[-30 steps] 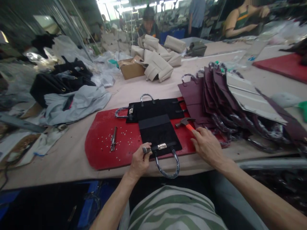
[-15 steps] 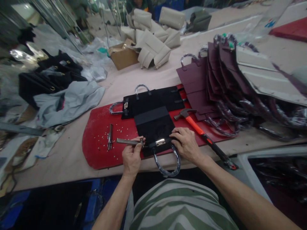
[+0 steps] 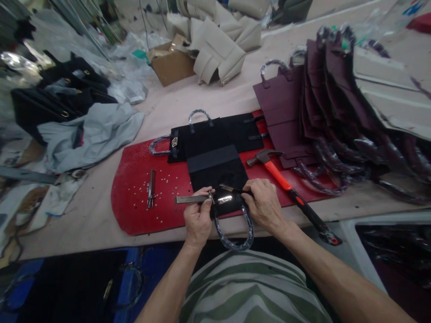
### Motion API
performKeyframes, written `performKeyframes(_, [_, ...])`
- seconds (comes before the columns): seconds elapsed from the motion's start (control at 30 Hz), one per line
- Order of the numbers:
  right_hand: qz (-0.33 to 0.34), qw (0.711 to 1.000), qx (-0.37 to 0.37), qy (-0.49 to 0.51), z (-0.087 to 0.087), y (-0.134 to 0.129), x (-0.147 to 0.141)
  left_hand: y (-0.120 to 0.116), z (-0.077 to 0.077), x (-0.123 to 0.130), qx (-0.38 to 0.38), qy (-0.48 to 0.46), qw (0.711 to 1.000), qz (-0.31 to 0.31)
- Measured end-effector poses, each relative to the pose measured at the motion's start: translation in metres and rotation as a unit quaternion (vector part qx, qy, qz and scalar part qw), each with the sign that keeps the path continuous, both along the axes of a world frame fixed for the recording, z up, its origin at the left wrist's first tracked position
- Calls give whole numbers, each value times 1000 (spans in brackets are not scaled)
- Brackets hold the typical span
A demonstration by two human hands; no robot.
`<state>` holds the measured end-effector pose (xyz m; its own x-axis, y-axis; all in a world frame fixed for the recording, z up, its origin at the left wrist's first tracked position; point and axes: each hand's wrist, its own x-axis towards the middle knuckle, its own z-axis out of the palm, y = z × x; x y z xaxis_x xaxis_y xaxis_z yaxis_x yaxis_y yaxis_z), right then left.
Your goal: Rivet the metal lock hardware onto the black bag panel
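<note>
My left hand [image 3: 198, 220] is closed around a flat steel punch [image 3: 190, 199], its bar pointing left and its end beside the bag's metal clasp. In front of me lies a black bag panel [image 3: 218, 172] with a silver clasp plate [image 3: 225, 199] and a plastic-wrapped handle [image 3: 248, 235] hanging toward me. My right hand [image 3: 264, 204] pinches a narrow black strap [image 3: 234, 189], its free end raised above the clasp. Another steel punch [image 3: 151, 188] rests on the red board [image 3: 129, 166] among small pale bits. A claw hammer [image 3: 279, 175] lies right of the panel.
Behind the panel lies another black bag piece [image 3: 235, 130] with wrapped handles. Burgundy bag panels [image 3: 286, 107] are stacked at right. Farther back are a cardboard box [image 3: 173, 67] and beige bag pieces [image 3: 218, 54]. Grey cloth [image 3: 90, 134] and black bags [image 3: 43, 103] sit at left.
My left hand has moved right with the punch, closer to the clasp. My right hand has lifted the strap's end off the panel. The view has shifted slightly.
</note>
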<state>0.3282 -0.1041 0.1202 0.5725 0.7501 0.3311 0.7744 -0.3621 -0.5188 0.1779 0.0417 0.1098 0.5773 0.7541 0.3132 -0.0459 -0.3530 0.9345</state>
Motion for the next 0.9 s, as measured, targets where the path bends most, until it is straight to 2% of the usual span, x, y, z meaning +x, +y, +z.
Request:
performKeyframes(0.1, [-13,1000,-2,-4,-1,2,0,2,0,-2,-14,2,1000,1])
performKeyframes(0.3, [-35,999,-5,-8,-1,7,-4,1,2,-5,33,10,997,-65])
performKeyframes(0.5, [-18,1000,-3,6,1,5,-2,1,5,-4,51,22,996,-67])
performKeyframes(0.63, [22,998,42,47,-1,0,2,0,4,-3,22,12,999,-41])
performKeyframes(0.77, [25,995,68,69,-3,-4,5,1,1,-3,-42,-7,999,-8])
performKeyframes(0.9, [91,992,61,63,0,-8,8,0,1,-3,-70,-10,997,-7])
